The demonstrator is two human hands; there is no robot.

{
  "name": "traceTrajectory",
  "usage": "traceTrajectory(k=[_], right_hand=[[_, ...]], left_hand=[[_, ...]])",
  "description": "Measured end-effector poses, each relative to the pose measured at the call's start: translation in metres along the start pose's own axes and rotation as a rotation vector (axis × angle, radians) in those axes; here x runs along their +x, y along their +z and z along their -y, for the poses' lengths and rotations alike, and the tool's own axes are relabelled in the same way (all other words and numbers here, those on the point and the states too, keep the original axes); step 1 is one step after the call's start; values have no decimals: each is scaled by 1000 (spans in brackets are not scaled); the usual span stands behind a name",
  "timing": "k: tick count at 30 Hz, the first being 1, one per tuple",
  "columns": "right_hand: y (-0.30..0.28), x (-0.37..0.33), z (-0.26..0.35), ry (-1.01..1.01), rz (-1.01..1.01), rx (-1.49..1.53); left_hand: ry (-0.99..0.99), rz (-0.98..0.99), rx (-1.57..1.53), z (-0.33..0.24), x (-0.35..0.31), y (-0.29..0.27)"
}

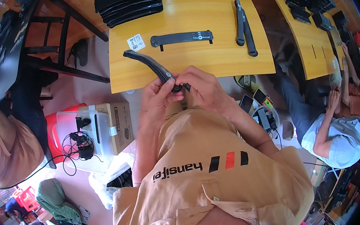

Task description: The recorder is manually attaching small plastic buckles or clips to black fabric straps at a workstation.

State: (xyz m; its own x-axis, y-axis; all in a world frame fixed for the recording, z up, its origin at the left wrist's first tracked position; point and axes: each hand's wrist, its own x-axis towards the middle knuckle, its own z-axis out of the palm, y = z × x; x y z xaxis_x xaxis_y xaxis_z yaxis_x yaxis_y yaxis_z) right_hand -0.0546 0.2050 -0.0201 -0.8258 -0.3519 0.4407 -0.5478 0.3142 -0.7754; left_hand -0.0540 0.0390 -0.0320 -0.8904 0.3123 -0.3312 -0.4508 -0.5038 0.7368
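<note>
My left hand [159, 95] grips a bundle of black straps [151, 64] near its lower end, in front of the table's near edge. The bundle's upper end slants up and left over the tabletop. My right hand [205, 87] pinches at the same lower end, with thumb and fingertips close together; a short dark tab shows beneath them. Ahead on the yellow table [228, 65] lies a single flat black strap [182, 38] with pale printing and two small tabs below it. A white printed label [135, 43] lies at its left end.
Two more straps [245, 29] lie on the table's right, with stacked black straps [130, 5] at the far left. Below left stand a clear plastic bin [99, 141] with cables and a cardboard box [121, 123]. Co-workers sit left [11, 149] and right [338, 136] beside other tables.
</note>
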Motion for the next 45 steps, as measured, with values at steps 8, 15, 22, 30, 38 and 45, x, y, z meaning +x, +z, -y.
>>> traceTrajectory(k=[8,15,22,30,38,45], right_hand=[[6,2,5,0,-132,5],[1,7,12,76,-105,70],[-5,13,18,70,-79,128],[-33,14,26,31,383,25],[-47,5,29,68,562,444],[-48,-25,21,766,61,1174]], left_hand=[[-29,-70,540,-15,-9,9],[-16,14,541,-21,-14,12],[26,37,458,-26,-18,16],[-156,216,594,-44,-27,12],[-282,414,383,-30,-43,17],[-331,231,128,-22,-50,22]])
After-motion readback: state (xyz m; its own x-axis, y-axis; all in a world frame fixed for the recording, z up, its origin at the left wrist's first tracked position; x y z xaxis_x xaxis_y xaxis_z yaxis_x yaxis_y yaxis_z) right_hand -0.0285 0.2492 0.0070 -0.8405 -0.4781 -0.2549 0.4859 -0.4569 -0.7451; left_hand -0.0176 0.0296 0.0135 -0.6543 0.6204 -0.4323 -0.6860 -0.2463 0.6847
